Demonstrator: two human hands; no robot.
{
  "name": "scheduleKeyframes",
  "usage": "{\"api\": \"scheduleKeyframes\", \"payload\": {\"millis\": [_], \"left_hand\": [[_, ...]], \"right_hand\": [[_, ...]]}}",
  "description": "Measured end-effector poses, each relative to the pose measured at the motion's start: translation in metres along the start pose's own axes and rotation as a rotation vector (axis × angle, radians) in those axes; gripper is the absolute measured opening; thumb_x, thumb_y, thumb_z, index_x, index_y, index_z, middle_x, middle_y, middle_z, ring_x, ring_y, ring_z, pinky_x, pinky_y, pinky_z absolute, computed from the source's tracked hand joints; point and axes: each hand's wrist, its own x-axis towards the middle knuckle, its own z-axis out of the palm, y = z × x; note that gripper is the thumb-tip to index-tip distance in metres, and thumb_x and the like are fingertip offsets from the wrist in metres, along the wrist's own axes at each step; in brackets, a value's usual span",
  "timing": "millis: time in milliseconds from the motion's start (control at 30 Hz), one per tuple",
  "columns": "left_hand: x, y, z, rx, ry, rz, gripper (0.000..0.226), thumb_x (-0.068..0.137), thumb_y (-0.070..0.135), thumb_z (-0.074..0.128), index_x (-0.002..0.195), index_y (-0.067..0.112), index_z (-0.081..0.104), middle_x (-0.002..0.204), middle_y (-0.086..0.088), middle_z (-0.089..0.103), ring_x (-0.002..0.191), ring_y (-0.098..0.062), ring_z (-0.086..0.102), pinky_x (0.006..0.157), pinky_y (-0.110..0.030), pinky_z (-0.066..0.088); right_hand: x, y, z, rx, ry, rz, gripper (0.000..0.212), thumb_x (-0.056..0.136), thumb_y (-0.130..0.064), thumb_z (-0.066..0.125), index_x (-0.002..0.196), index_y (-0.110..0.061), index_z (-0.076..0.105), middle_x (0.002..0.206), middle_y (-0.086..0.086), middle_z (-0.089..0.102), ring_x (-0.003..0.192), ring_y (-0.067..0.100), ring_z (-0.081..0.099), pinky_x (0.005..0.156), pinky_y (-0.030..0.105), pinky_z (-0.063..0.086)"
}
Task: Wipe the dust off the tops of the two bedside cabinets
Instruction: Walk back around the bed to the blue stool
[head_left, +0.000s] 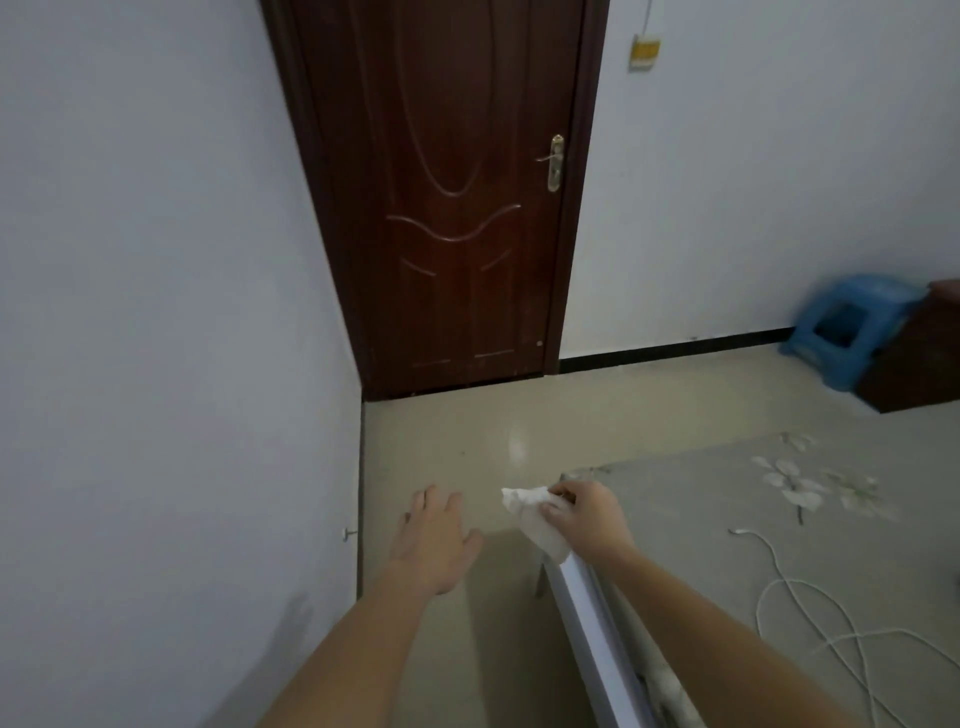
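My right hand (584, 514) grips a crumpled white cloth (535, 519) above the near corner of the bed. My left hand (434, 545) is stretched out flat over the floor with fingers apart, holding nothing. A dark brown cabinet (919, 358) stands at the far right edge beyond the bed, only partly in view; its top is mostly cut off. No second cabinet shows.
A closed dark wooden door (452, 208) faces me at the end of a narrow strip of beige floor (493, 431) between the white wall (156, 312) and the bed (727, 519). A white cable (789, 597) lies on the bed. A blue plastic stool (847, 332) stands beside the cabinet.
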Motion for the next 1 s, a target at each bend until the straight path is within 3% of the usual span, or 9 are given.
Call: {"api": "scheduleKeyframes", "payload": {"millis": [167, 300, 500, 633, 767, 1000], "left_hand": [[0.117, -0.013, -0.034, -0.001, -0.014, 0.025, 0.061, 0.094, 0.044, 0.036, 0.146, 0.014, 0.025, 0.153, -0.012, 0.02, 0.14, -0.027, 0.018, 0.112, -0.041, 0.024], [0.223, -0.022, -0.056, 0.034, -0.006, 0.066, 0.06, 0.094, 0.044, 0.037, 0.146, 0.015, 0.026, 0.152, -0.011, 0.022, 0.139, -0.027, 0.02, 0.112, -0.041, 0.025], [0.386, -0.035, -0.1, 0.097, -0.042, 0.185, 0.058, 0.093, 0.043, 0.036, 0.144, 0.016, 0.029, 0.149, -0.009, 0.025, 0.137, -0.026, 0.022, 0.11, -0.04, 0.027], [0.486, -0.032, -0.137, 0.205, -0.017, 0.28, 0.048, 0.091, 0.042, 0.037, 0.131, 0.016, 0.039, 0.138, -0.008, 0.035, 0.127, -0.025, 0.032, 0.103, -0.038, 0.033], [0.561, 0.001, -0.154, 0.24, -0.042, 0.369, 0.052, 0.092, 0.042, 0.038, 0.137, 0.016, 0.034, 0.149, -0.007, 0.027, 0.135, -0.024, 0.026, 0.105, -0.039, 0.029], [0.672, 0.099, -0.15, 0.25, -0.069, 0.567, 0.05, 0.091, 0.046, 0.038, 0.133, 0.018, 0.038, 0.141, -0.006, 0.035, 0.131, -0.025, 0.031, 0.102, -0.039, 0.031]], "right_hand": [[0.107, -0.008, 0.002, 0.049, 0.001, 0.048, 0.014, 0.082, -0.019, 0.062, 0.09, -0.013, 0.071, 0.073, -0.002, 0.066, 0.069, 0.014, 0.062, 0.052, 0.015, 0.039], [0.201, -0.007, 0.009, 0.053, 0.011, 0.084, 0.012, 0.083, -0.021, 0.061, 0.09, -0.015, 0.07, 0.075, -0.001, 0.067, 0.07, 0.015, 0.063, 0.058, 0.024, 0.046], [0.358, -0.01, 0.012, 0.107, 0.121, 0.216, 0.018, 0.083, -0.023, 0.063, 0.095, -0.013, 0.07, 0.078, -0.003, 0.065, 0.073, 0.014, 0.062, 0.056, 0.022, 0.042], [0.436, -0.011, 0.005, 0.119, 0.165, 0.311, 0.01, 0.084, -0.025, 0.062, 0.087, -0.016, 0.065, 0.077, -0.001, 0.063, 0.072, 0.016, 0.06, 0.058, 0.025, 0.041], [0.489, 0.004, -0.014, 0.128, 0.209, 0.391, 0.009, 0.084, -0.026, 0.063, 0.086, -0.017, 0.063, 0.076, -0.001, 0.062, 0.069, 0.015, 0.058, 0.052, 0.023, 0.039], [0.564, 0.065, -0.072, 0.141, 0.359, 0.543, 0.011, 0.082, -0.025, 0.064, 0.089, -0.017, 0.065, 0.079, -0.001, 0.064, 0.073, 0.018, 0.061, 0.057, 0.025, 0.039]]}}
